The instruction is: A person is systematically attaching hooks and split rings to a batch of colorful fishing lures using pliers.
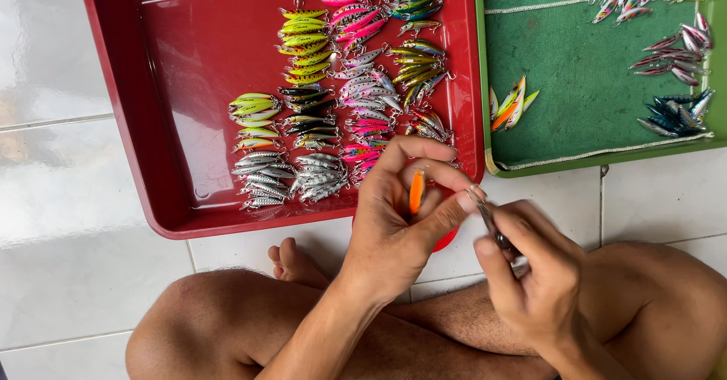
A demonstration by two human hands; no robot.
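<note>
Head view: left hand (397, 213) pinches an orange lure (416, 191); right hand (530, 274) grips small pliers (492, 225) beside it.

Bright, sharp daylight; glare on white tiles (68, 198)

The left hand (394, 221) holds a bright orange lure (416, 191), and the right hand (530, 274) a grey metal tool (492, 225). Just above the hands, the red tray (174, 85) carries lures in rows: yellow-green ones with dark spots (303, 47), pink and white speckled ones (356, 17), silver ones with black dots (261, 179), and black-backed ones (303, 96). Right of the red tray, the green tray (575, 123) has a green cloth lining edged in white, holding orange and white lures (511, 107), dark blue lures (678, 115) and silver-maroon lures (678, 54). The floor (68, 221) is glossy white tile.
</note>
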